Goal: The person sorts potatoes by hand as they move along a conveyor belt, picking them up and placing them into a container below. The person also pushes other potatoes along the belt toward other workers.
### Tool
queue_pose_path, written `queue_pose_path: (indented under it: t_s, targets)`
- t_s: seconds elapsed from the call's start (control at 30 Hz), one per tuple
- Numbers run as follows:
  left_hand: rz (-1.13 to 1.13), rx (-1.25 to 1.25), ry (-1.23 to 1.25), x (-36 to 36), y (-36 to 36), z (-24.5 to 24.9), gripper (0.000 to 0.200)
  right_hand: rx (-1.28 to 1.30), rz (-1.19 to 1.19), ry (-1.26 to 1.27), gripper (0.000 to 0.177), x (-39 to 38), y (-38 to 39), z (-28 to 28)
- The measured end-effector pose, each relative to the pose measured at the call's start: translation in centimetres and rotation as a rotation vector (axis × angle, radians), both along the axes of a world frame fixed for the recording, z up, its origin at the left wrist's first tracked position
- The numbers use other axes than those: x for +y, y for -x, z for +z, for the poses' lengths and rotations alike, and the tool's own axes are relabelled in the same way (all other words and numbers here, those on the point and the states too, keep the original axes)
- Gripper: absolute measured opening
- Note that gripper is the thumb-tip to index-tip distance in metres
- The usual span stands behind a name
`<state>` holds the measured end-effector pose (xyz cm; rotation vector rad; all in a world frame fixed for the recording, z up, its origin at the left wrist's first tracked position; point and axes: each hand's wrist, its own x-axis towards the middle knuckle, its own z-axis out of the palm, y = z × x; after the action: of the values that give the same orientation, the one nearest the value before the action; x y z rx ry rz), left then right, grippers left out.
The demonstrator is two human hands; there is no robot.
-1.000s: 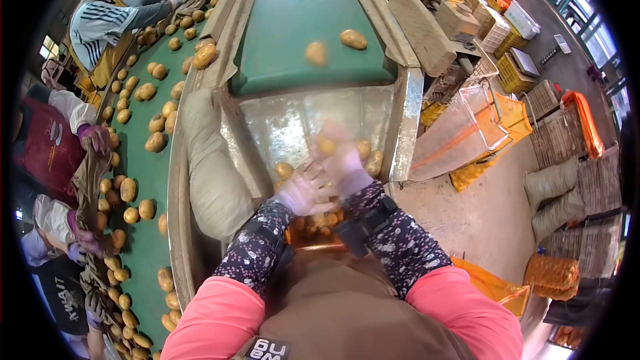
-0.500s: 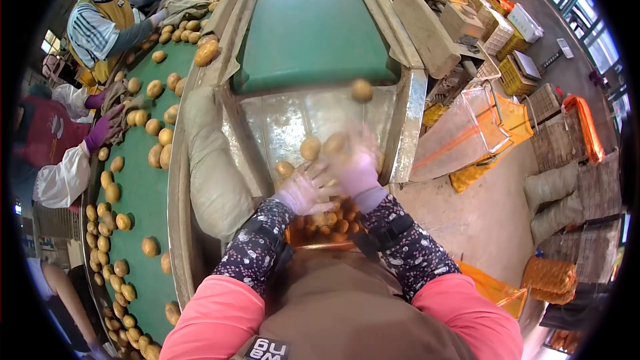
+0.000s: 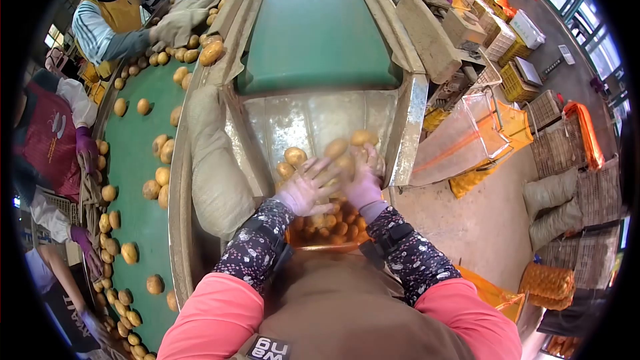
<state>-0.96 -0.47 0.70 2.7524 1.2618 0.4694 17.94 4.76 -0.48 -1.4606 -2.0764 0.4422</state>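
My left hand (image 3: 308, 188), in a thin pale glove, is open with fingers spread over the lower left of the metal chute (image 3: 313, 117). Two potatoes (image 3: 295, 156) lie just beyond its fingertips. Across from it, my right hand (image 3: 365, 177) is also open, its fingers raised against the potatoes at the chute's lower right. A blurred potato (image 3: 336, 149) sits between the two hands, and another potato (image 3: 364, 137) rests above my right fingertips. Below my wrists, an orange-rimmed container (image 3: 325, 248) holds many potatoes, partly hidden by my hands.
A green belt (image 3: 317, 33) leads down to the chute, carrying two potatoes at its far end. Left of me, another green belt (image 3: 137, 227) carries potatoes, with gloved co-workers beside it. A stuffed sack (image 3: 217, 167) lines the chute's left side. A framed mesh bag (image 3: 460, 133) stands right.
One potato has come down the chute to my right fingertips. My right hand has shifted slightly down and is less blurred. Potatoes on the left belt and the co-workers' hands have moved.
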Motion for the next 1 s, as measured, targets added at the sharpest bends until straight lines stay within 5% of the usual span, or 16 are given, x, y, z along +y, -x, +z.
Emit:
queue_pose_path:
  t_s: [0.1,0.27,0.4,0.47,0.6,0.77,0.83,0.97,1.0]
  targets:
    - [0.01,-0.006,-0.004,0.0,0.1,0.2,0.051,-0.025,0.003,-0.045,0.058,0.0,0.0,-0.2]
    - [0.117,0.019,-0.001,-0.1,0.0,-0.2,0.061,0.173,-0.066,0.338,0.075,3.1,1.1,2.6]
    - [0.254,-0.033,-0.014,-0.4,0.0,0.6,0.063,0.052,-0.134,0.203,0.072,3.0,2.0,4.8]
    - [0.453,-0.006,-0.087,-0.4,0.0,0.5,0.062,-0.005,-0.076,0.373,0.072,3.4,1.8,7.0]
    - [0.825,-0.003,-0.066,-0.2,-0.7,-0.3,0.062,-0.125,0.033,0.273,0.067,3.9,1.4,3.8]
    - [0.741,0.053,-0.007,-0.8,-0.3,0.2,0.061,-0.077,0.231,-0.04,0.049,3.4,0.9,1.5]
    - [0.704,0.063,0.022,-1.1,-0.4,-0.3,0.062,-0.08,0.318,0.066,0.047,3.2,0.8,2.0]
    - [0.575,0.103,0.002,-1.4,0.2,-1.1,0.067,-0.095,0.214,0.216,0.057,1.1,0.8,3.9]
    - [0.558,0.12,-0.009,-1.5,0.1,-0.8,0.067,-0.186,0.147,0.04,0.067,0.5,0.4,2.5]
